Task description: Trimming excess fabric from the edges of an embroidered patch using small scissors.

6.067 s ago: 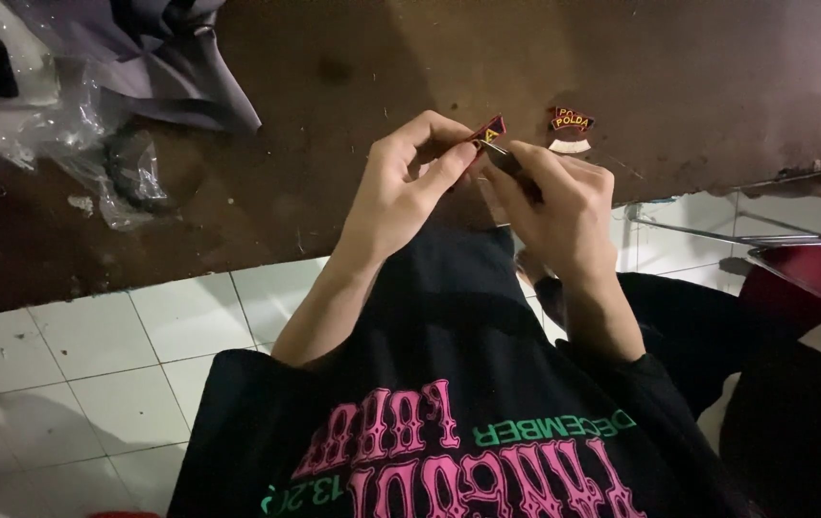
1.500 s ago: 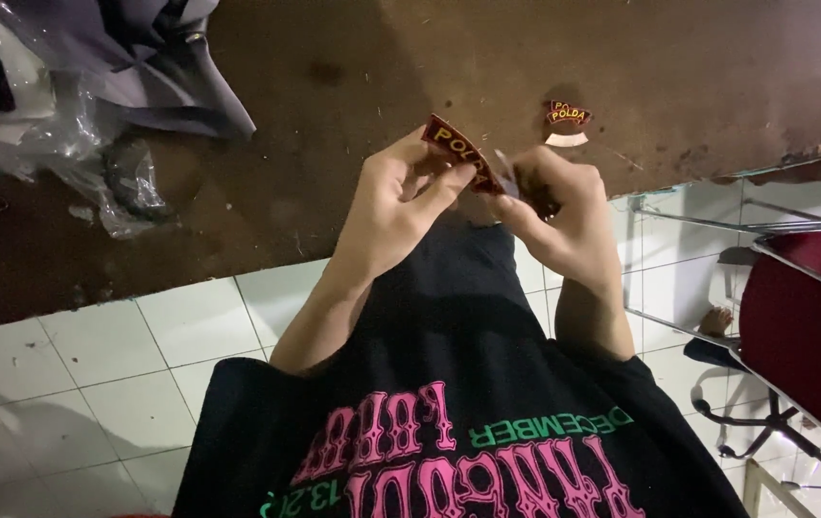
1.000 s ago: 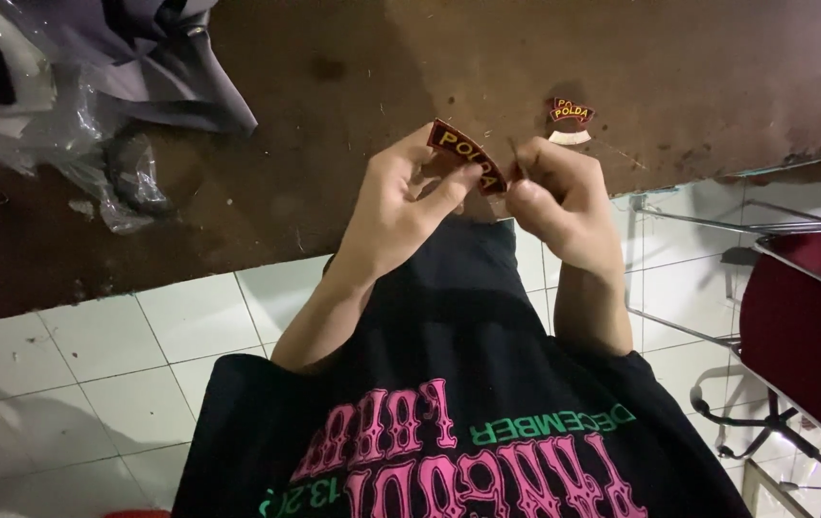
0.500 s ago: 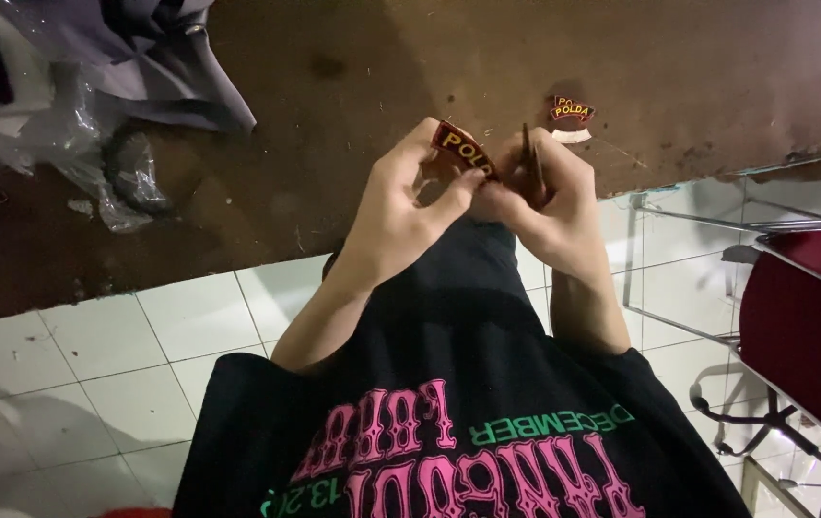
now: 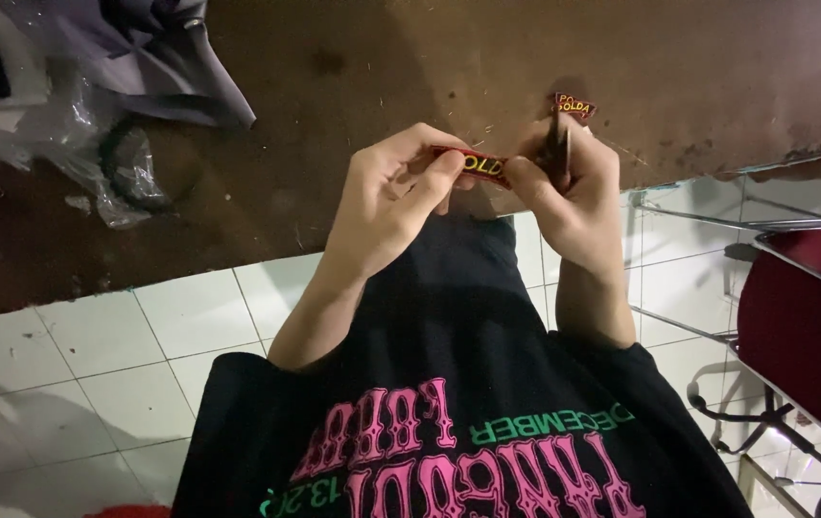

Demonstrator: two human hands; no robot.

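My left hand point(image 5: 387, 197) and my right hand point(image 5: 569, 197) pinch a small red embroidered patch point(image 5: 476, 164) with yellow letters between them, just above the near edge of the brown table point(image 5: 353, 86). The patch lies nearly flat, left thumb on its left end, right fingertips on its right end. A thin dark tool point(image 5: 554, 149) stands upright in my right hand; its kind is too small to tell. A second small red patch point(image 5: 574, 105) lies on the table just beyond my right hand.
Grey cloth point(image 5: 171, 48) and crumpled clear plastic bags point(image 5: 75, 144) cover the table's far left. A red-seated metal chair point(image 5: 804, 317) stands to the right. White floor tiles point(image 5: 75, 355) lie below the table edge.
The patch has tipped from face-up and tilted to nearly flat and sits a little lower. Both hands stay closed on it with small finger shifts.
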